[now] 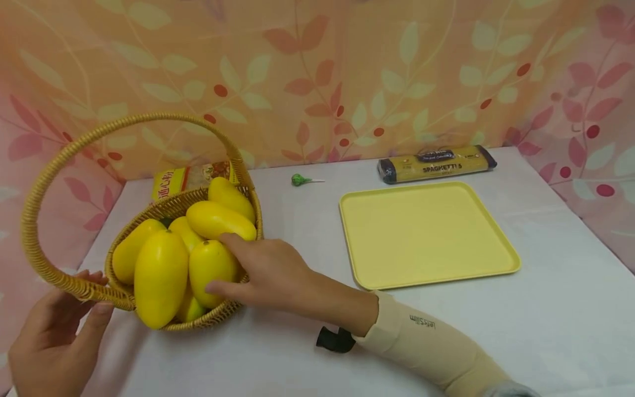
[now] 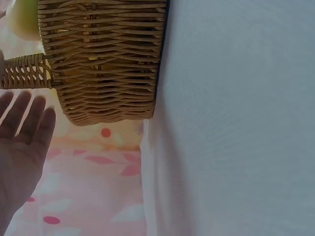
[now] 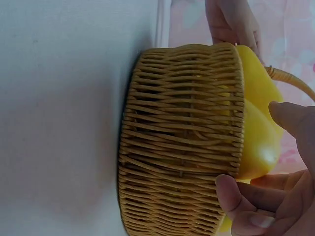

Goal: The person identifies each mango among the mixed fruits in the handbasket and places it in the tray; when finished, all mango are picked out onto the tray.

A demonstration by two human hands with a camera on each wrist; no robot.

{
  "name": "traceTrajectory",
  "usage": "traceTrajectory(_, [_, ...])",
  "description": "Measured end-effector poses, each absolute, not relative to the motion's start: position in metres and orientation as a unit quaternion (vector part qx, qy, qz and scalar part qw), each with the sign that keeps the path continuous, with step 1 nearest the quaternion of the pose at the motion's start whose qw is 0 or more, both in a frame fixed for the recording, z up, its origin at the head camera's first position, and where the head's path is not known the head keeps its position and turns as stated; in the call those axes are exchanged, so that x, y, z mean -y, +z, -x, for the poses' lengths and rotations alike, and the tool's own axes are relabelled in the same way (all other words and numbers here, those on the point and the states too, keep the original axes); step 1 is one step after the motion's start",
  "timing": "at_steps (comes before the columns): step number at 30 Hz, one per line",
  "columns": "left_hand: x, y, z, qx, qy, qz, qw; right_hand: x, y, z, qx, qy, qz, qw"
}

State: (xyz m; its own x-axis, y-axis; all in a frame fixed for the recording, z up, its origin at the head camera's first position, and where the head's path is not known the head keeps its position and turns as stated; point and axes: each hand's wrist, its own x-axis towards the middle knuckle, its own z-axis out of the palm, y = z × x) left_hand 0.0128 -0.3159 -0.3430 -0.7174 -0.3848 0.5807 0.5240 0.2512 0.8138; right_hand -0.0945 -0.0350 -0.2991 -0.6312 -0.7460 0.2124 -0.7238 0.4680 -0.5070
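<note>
Yellow mango (image 1: 212, 270) lies in the basket (image 1: 224, 316), between the loosely spread thumb and fingers of the right grip (image 1: 273, 271).

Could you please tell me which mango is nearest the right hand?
The front-right mango in the basket: it alone appears between thumb and forefinger of the right hand.

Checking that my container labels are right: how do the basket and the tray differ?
The basket is brown and woven, while the tray is pale yellow and smooth. The basket, heaped with yellow fruit, has deep walls; the tray has only a low rim. The basket has a tall arched handle, the tray none. Both rest on the white cloth.
</note>
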Motion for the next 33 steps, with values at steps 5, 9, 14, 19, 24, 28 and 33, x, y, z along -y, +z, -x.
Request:
traceTrajectory(5, [0.311,-0.339,-0.015,0.793,-0.516,0.005,0.325,0.04,-0.305,0.094,-0.862,-0.28,0.423,0.016])
traceTrajectory(9, [0.306,-0.336,-0.018,0.856,-0.424,-0.049,0.293,0.042,-0.308,0.093,-0.863,-0.282,0.419,0.007])
traceTrajectory(14, [0.302,-0.336,-0.019,0.863,-0.412,-0.072,0.282,0.043,-0.309,0.092,-0.86,-0.301,0.413,-0.007])
traceTrajectory(19, [0.301,-0.338,-0.019,0.866,-0.401,-0.094,0.284,0.044,-0.309,0.091,-0.857,-0.316,0.407,-0.014])
traceTrajectory(24, [0.3,-0.339,-0.018,0.864,-0.402,-0.099,0.288,0.043,-0.307,0.091,-0.85,-0.336,0.407,-0.006])
traceTrajectory(28, [0.299,-0.339,-0.019,0.863,-0.403,-0.1,0.29,0.04,-0.305,0.091,-0.843,-0.363,0.396,0.008])
traceTrajectory(33, [0.299,-0.34,-0.019,0.862,-0.403,-0.099,0.291,0.036,-0.302,0.091,-0.818,-0.42,0.393,0.022])
